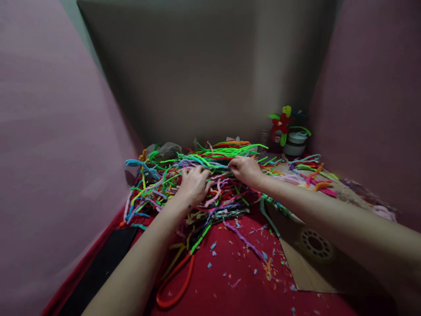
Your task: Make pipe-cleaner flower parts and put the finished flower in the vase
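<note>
A big tangled heap of coloured pipe cleaners point(184, 184) lies on a red cloth point(230, 285). My left hand point(193, 184) rests on top of the heap with its fingers curled into the strands. My right hand point(245, 170) is a little farther back and to the right, its fingers pinched on strands near a bundle of bright green pipe cleaners point(230, 151). Both forearms reach in from the bottom of the view.
A pipe-cleaner flower point(282, 125) stands by a small white jar point(296, 144) at the back right. A cardboard sheet point(305, 267) with a round ring point(315, 245) lies right. A thick orange loop point(174, 285) and small scraps lie near. Pink walls close both sides.
</note>
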